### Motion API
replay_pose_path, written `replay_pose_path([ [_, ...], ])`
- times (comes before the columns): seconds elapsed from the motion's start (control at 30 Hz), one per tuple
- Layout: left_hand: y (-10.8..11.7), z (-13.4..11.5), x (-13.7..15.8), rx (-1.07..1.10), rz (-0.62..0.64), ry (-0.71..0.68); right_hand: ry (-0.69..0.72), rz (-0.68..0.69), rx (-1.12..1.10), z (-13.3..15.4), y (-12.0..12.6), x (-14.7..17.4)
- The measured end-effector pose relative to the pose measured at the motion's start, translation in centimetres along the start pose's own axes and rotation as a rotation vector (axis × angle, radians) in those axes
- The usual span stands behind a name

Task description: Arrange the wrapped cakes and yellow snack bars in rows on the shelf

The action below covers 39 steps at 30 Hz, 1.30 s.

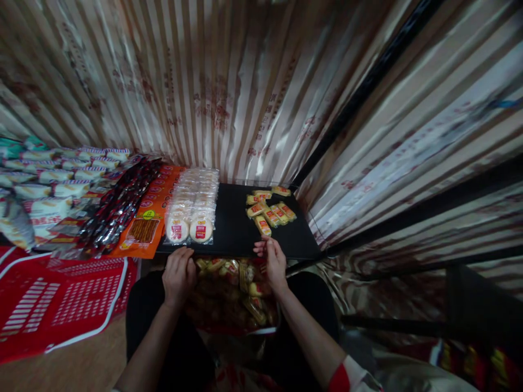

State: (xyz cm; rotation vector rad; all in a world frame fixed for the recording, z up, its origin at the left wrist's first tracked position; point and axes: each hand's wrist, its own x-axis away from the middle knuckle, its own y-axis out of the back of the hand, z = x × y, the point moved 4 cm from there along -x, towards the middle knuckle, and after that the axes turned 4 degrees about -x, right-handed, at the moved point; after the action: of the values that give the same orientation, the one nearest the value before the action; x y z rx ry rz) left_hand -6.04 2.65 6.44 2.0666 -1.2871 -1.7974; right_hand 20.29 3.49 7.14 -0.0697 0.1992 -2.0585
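About eight wrapped snack bars on black shelf, right hand at its front edge, fingers slightly parted, left hand likewise, grip unclear

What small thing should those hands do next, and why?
Perhaps straighten the frontmost yellow wrapped snack with the right hand: it lies just beyond that hand, and its neighbours sit at mixed angles, whereas the wrapped round crackers form neat rows.

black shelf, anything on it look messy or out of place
The small yellow packets on the right of the black shelf look askew: they lie loosely at mixed angles, whereas the round packs to their left line up in two neat columns. I see no spill.
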Motion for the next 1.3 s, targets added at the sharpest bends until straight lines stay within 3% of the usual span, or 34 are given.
replay_pose_path([
  [0.43,0.0,0.0,0.3,-0.089,0.074,-0.097,0.043,-0.007,0.008,-0.7,1.6,-4.5],
  [0.63,-0.6,-0.3,0.3,-0.092,0.110,-0.116,0.079,0.008,0.109,-0.1,3.9,-7.1],
  [0.73,-1.0,-1.3,-0.4,-0.056,0.118,-0.153,0.113,0.032,0.247,-0.2,4.8,-8.7],
  [0.83,-1.7,-3.3,-1.8,0.035,0.145,-0.185,0.241,0.054,0.485,0.3,4.7,-10.7],
  [0.93,-2.6,-5.6,-3.3,0.138,0.141,-0.179,0.380,0.086,0.808,1.1,3.5,-13.1],
  [1.07,-4.1,-7.9,-4.5,0.215,0.108,-0.157,0.359,0.171,1.138,1.5,1.4,-16.1],
  [1.17,-5.0,-8.9,-4.4,0.270,0.144,-0.154,0.327,0.253,1.232,1.6,0.4,-17.3],
  [1.3,-5.6,-9.3,-4.0,0.285,0.200,-0.128,0.317,0.299,1.177,1.8,-0.1,-17.8],
])
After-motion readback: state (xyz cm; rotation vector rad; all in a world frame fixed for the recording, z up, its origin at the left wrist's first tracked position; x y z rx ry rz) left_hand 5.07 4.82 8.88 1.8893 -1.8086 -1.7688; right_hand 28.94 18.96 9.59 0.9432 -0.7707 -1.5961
